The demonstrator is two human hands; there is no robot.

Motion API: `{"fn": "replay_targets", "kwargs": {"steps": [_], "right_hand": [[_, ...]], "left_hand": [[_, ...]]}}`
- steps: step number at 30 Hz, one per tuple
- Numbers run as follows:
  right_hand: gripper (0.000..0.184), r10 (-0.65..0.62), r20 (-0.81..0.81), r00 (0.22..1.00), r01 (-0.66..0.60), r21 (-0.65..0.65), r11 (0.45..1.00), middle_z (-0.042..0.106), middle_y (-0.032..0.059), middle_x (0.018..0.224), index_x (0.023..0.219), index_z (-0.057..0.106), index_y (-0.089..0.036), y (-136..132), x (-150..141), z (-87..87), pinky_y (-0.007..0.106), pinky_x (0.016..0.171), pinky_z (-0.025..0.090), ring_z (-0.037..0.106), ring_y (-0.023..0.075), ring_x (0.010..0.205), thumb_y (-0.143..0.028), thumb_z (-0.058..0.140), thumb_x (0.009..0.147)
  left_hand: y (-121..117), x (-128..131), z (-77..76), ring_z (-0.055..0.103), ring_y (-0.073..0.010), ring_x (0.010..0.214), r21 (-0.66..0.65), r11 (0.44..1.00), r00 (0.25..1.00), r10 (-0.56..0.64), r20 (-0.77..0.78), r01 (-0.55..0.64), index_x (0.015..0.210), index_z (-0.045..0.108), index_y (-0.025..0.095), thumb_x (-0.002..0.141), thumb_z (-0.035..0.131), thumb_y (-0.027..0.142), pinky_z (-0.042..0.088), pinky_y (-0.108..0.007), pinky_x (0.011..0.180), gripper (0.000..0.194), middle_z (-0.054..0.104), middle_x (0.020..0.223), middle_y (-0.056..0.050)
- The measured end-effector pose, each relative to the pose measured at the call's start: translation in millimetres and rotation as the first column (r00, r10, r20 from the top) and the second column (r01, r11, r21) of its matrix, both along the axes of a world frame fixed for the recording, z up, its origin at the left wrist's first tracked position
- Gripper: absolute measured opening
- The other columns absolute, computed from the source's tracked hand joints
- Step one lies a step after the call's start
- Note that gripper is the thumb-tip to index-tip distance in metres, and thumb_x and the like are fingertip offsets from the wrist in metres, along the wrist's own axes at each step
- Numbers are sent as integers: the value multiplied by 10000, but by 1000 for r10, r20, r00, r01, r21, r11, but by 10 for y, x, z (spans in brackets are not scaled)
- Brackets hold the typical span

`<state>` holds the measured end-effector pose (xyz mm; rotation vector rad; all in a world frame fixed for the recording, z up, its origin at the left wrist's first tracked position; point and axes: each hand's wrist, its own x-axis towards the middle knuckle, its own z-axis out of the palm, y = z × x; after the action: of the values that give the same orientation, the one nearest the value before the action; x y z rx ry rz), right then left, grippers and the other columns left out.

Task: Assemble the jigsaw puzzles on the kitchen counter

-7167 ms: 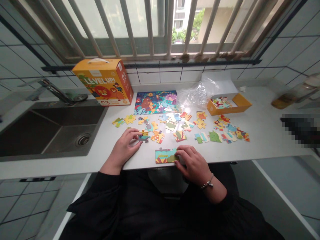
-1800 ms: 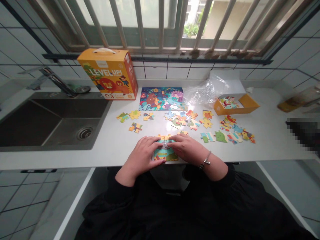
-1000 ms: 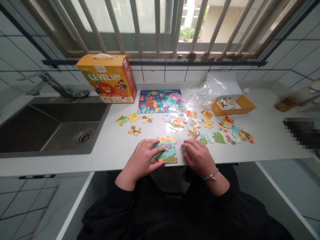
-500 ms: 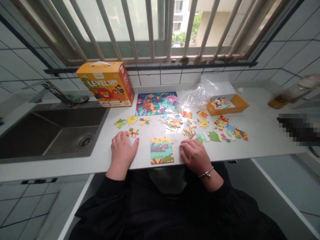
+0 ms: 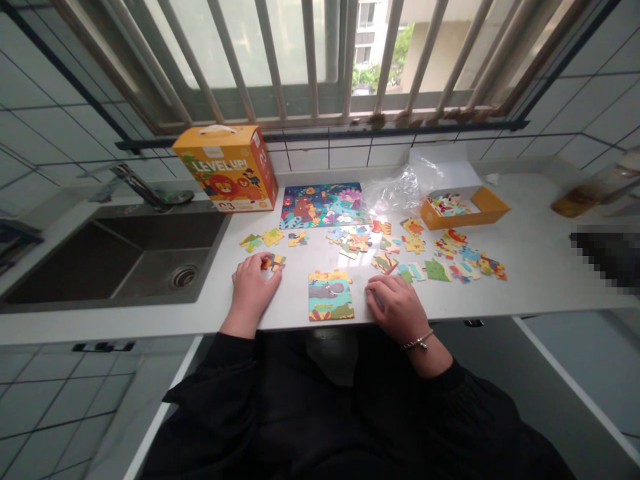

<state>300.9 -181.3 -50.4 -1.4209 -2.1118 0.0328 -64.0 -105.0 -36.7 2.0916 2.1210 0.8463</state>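
Note:
My left hand (image 5: pixel 254 285) rests on the counter, its thumb and index finger closed about a brown and yellow jigsaw puzzle piece (image 5: pixel 278 263). My right hand (image 5: pixel 397 300) lies with its fingers curled in, and nothing shows in them. Between the hands sits a joined square of puzzle pieces (image 5: pixel 331 295) with a grey hippo on turquoise, knobs along its top edge. Several loose pieces lie beyond my right hand, among them a green puzzle piece (image 5: pixel 437 269). Past my left hand are a yellow puzzle piece (image 5: pixel 273 237) and a few others.
A dark blue picture board (image 5: pixel 323 205) lies at the back, near crumpled clear plastic (image 5: pixel 400 190). An orange tray (image 5: pixel 463 212) holds more pieces. A LEVEL UP! box (image 5: pixel 227 173) stands beside the sink (image 5: pixel 110 293). At the far right is a bottle (image 5: pixel 595 187).
My left hand has drawn its fingers and thumb in around the brown and yellow puzzle piece. My right hand stays curled in place. The whole view has shifted slightly.

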Motion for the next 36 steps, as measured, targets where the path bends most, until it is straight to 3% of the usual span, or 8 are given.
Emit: {"fn": "replay_targets", "kwargs": {"steps": [5,9,18,26,33,36], "right_hand": [[156,7,0,1000,-7,18,1000,814,96,1181,1066,752,-227,-12,1,-2,467,980,515,701,304,1079,-253,600,1097],[167,10,-3,1000,-10,7,1000,811,100,1185,1057,753,-231,-13,6,-10,470,994,510,696,305,1085,-254,593,1099],[147,2,10,1000,-2,5,1000,809,95,1199,1066,749,-232,-16,10,-20,463,998,503,692,300,1091,-252,607,1097],[120,26,6,1000,-27,59,998,809,96,1153,1042,742,-232,-3,33,-49,454,947,509,684,292,1030,-241,630,1083],[107,27,7,1000,-27,65,997,813,87,1150,1045,729,-241,-32,43,-43,453,941,512,693,292,1030,-235,628,1080],[104,10,9,1000,-10,65,998,814,83,1160,1044,732,-242,-62,51,-63,453,936,515,700,290,1038,-239,635,1079]], "left_hand": [[-58,-29,28,666,-333,1195,110,988,992,-115,57,108,1260,662,235,894,798,280,526,-512,1135,394,737,1223,-103],[-88,-39,46,689,-288,1174,113,978,972,-192,140,177,1296,650,238,926,810,289,585,-459,1084,406,677,1281,-101],[-108,-37,49,717,-266,1124,165,959,956,-256,141,232,1308,659,241,923,862,250,609,-475,1081,436,679,1270,-83],[-109,-35,13,724,-250,1042,185,971,957,-190,218,151,1291,684,252,918,842,233,634,-461,1014,405,701,1153,-60],[-130,-8,49,687,-288,1286,195,969,947,-197,254,149,1254,744,242,944,796,263,646,-440,1069,315,636,1362,-121],[-123,-12,51,701,-285,1279,175,969,948,-215,233,177,1309,744,243,965,775,272,626,-442,1104,347,693,1353,-110]]}}
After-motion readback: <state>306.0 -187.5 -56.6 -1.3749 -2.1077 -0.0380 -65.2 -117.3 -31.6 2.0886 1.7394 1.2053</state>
